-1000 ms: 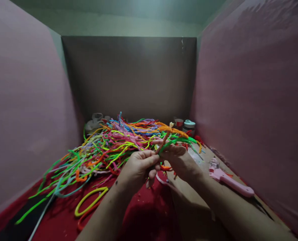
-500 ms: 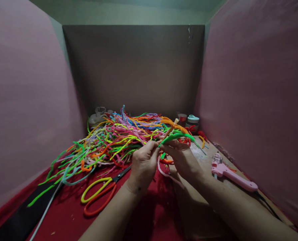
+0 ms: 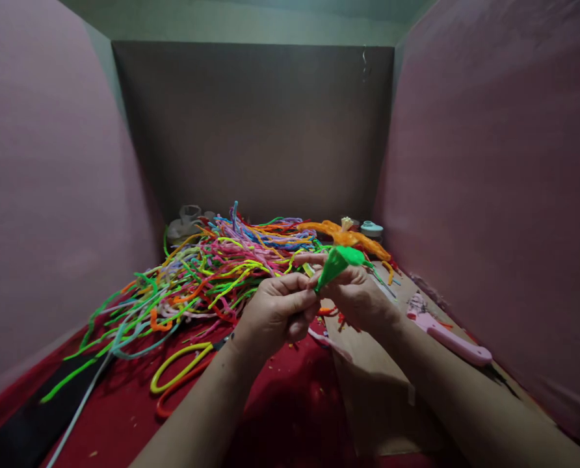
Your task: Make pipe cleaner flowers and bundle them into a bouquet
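Observation:
Both hands meet over the red cloth [image 3: 280, 416], working one small craft piece. My left hand [image 3: 275, 312] is closed, pinching the lower end of a bright green pipe-cleaner stem [image 3: 336, 261]. My right hand [image 3: 355, 296] is closed around the same piece from the right, thumb on the green part. Orange pipe-cleaner petals [image 3: 348, 237] with a pale tip stick out beyond the fingers. Right behind the hands lies a large tangled heap of coloured pipe cleaners [image 3: 212, 273].
Scissors with yellow and orange handles [image 3: 180, 377] lie on the cloth at lower left. A pink glue gun [image 3: 448, 338] rests on a brown board [image 3: 382, 377] at right. Small jars [image 3: 370, 229] and a clear container [image 3: 187, 221] stand at the back. Pink walls close in both sides.
The craft piece has been turned: the orange petals now point right and away, and the green part is bunched at my fingertips. Both hands stayed together.

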Action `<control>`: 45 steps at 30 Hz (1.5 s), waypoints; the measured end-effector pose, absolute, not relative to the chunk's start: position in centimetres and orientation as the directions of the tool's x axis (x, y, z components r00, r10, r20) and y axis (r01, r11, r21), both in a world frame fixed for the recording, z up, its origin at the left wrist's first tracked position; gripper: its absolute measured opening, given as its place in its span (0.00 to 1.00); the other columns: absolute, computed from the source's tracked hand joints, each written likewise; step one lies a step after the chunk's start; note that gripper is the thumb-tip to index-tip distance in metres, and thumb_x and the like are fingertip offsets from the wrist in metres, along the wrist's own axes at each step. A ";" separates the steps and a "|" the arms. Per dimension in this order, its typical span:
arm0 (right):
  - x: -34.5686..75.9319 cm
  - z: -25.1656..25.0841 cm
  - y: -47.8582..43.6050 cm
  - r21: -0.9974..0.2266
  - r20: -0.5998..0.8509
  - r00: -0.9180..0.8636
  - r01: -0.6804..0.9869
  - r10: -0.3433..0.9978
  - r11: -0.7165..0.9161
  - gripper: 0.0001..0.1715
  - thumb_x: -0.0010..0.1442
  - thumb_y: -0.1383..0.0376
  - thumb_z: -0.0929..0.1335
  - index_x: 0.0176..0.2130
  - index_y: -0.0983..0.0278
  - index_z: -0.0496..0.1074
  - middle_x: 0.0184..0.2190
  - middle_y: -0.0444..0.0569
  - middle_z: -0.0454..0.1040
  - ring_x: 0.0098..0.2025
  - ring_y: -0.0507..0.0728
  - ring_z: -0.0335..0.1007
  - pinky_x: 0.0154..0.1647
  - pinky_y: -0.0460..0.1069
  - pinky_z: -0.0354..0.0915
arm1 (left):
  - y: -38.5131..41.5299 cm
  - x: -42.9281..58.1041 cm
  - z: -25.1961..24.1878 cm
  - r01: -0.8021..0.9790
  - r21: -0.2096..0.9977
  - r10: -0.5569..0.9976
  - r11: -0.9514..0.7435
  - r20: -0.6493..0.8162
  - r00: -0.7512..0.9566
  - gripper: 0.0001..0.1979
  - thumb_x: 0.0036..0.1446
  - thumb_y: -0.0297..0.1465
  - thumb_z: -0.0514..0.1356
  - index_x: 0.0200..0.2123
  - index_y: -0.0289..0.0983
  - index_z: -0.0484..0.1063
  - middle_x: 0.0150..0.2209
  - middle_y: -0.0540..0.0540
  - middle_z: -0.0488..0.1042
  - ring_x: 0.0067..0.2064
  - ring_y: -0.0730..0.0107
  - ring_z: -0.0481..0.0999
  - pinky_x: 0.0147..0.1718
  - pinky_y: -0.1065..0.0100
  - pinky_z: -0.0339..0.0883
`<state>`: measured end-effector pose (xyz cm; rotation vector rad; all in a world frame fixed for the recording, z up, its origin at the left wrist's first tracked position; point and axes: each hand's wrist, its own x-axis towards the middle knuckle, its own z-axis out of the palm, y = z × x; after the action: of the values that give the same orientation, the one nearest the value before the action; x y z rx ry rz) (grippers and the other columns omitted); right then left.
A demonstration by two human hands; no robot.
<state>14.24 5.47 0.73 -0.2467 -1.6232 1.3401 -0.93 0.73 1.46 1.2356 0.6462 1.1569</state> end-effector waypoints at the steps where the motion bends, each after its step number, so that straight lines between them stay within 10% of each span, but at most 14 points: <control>1: 14.2 0.8 5.3 -0.832 0.548 -0.489 -0.406 0.679 0.379 0.08 0.52 0.60 0.71 0.34 0.56 0.79 0.46 0.46 0.72 0.51 0.58 0.64 0.52 0.54 0.60 | 0.7 -1.0 1.5 -0.326 0.943 0.910 -0.059 0.185 0.371 0.09 0.49 0.33 0.62 0.24 0.35 0.65 0.15 0.55 0.64 0.11 0.85 0.52 0.09 0.78 0.47; 6: 13.7 0.6 5.1 -0.842 0.510 -0.420 -0.421 0.751 0.337 0.11 0.50 0.61 0.72 0.37 0.56 0.78 0.45 0.46 0.73 0.49 0.59 0.65 0.51 0.55 0.60 | 0.3 -0.6 2.1 -0.066 0.962 0.930 -0.266 0.274 0.247 0.08 0.54 0.33 0.58 0.26 0.36 0.67 0.18 0.53 0.67 0.15 0.79 0.63 0.14 0.75 0.56; 13: 12.9 -0.3 5.4 -0.813 0.535 -0.241 -0.407 0.809 0.416 0.06 0.50 0.63 0.72 0.32 0.55 0.78 0.45 0.46 0.73 0.50 0.60 0.65 0.51 0.56 0.62 | 0.2 0.5 0.8 0.396 0.694 0.747 -0.600 0.664 -0.031 0.07 0.54 0.28 0.57 0.35 0.39 0.75 0.33 0.47 0.75 0.34 0.69 0.72 0.38 0.71 0.63; 26: 13.3 0.2 5.3 -0.805 0.581 -0.291 -0.348 0.760 0.481 0.11 0.49 0.61 0.73 0.36 0.56 0.78 0.45 0.47 0.70 0.49 0.57 0.63 0.53 0.54 0.59 | 0.9 0.3 0.8 0.005 0.917 0.915 -0.399 0.398 -0.064 0.08 0.52 0.34 0.60 0.25 0.36 0.68 0.24 0.53 0.62 0.28 0.77 0.60 0.27 0.75 0.55; 38: 14.1 1.5 4.7 -0.828 0.556 -0.413 -0.345 0.721 0.441 0.04 0.51 0.64 0.71 0.31 0.58 0.78 0.39 0.45 0.70 0.45 0.55 0.64 0.51 0.54 0.58 | 0.9 -0.7 1.3 -0.344 0.933 0.937 -0.102 0.206 0.281 0.10 0.50 0.33 0.63 0.24 0.33 0.68 0.17 0.54 0.60 0.18 0.84 0.54 0.18 0.78 0.45; 45: 13.0 0.4 5.0 -0.819 0.468 -0.276 -0.491 0.839 0.296 0.03 0.47 0.66 0.73 0.28 0.61 0.76 0.31 0.43 0.71 0.33 0.51 0.64 0.38 0.48 0.62 | 0.7 0.0 1.4 -0.034 0.945 0.934 -0.325 0.326 0.144 0.07 0.55 0.33 0.57 0.28 0.35 0.68 0.22 0.51 0.67 0.23 0.77 0.64 0.24 0.74 0.58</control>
<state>12.99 4.96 0.39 -0.3651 -1.3014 1.3378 0.01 0.74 1.44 1.5068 0.9147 1.3357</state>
